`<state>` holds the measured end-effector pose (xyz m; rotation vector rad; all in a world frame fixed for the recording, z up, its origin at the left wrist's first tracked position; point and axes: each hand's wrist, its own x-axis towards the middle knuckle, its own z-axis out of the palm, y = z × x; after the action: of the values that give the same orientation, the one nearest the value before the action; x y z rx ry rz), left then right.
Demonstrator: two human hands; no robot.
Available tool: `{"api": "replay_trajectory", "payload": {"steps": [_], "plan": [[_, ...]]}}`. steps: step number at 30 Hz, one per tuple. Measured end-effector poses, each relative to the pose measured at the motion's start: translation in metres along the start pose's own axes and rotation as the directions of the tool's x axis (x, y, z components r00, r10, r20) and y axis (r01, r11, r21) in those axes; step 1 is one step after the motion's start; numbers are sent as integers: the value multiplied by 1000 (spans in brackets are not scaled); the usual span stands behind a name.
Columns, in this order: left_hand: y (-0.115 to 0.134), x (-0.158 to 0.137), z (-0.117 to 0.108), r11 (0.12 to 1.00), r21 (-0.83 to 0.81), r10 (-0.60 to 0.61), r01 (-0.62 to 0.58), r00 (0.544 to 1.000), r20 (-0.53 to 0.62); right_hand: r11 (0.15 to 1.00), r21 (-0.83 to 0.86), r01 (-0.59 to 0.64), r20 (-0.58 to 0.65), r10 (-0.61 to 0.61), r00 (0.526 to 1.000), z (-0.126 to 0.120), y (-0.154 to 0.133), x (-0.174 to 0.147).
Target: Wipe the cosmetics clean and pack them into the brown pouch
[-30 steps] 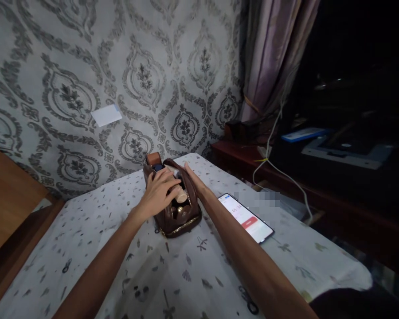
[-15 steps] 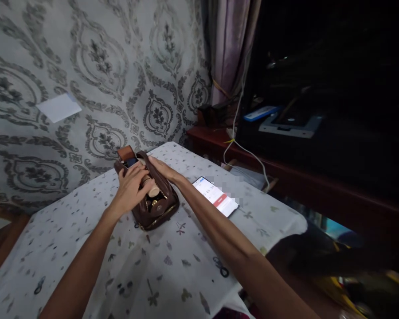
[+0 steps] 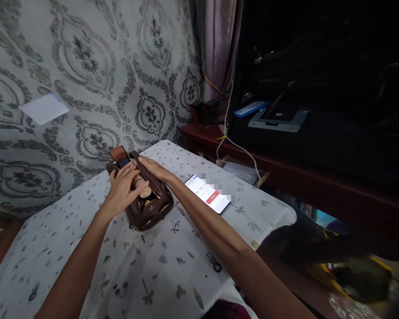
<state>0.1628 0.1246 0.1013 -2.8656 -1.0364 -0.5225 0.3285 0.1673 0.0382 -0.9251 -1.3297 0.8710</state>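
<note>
Her left hand (image 3: 121,190) grips a pale tube (image 3: 142,186) inside the brown pouch (image 3: 153,208); the right hand (image 3: 153,167) lies flat and open on its edge.

left hand (image 3: 121,190): arm outstretched, grip curled | right hand (image 3: 153,167): arm outstretched, flat

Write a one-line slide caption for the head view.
Both hands, left and right, on an open brown leather pouch beside a lit smartphone.

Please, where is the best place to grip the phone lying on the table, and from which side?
Probably by its two long edges, coming from above. The phone lies flat, screen up, on the tablecloth, apart from the brown pouch, so its sides are free; the flat face offers no hold.
</note>
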Motion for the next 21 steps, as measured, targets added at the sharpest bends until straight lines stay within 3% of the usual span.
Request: {"api": "replay_trajectory", "payload": {"steps": [13, 19, 21], "plan": [[7, 2, -5, 1000, 19, -11, 11, 1000, 26, 999, 48, -7, 48, 5, 999, -4, -7, 1], [8, 3, -3, 999, 22, -37, 37, 999, 20, 988, 89, -127, 46, 123, 991, 2, -13, 24], [10, 4, -3, 998, 26, -54, 53, 998, 23, 992, 55, -112, 47, 110, 993, 5, -12, 31]]}}
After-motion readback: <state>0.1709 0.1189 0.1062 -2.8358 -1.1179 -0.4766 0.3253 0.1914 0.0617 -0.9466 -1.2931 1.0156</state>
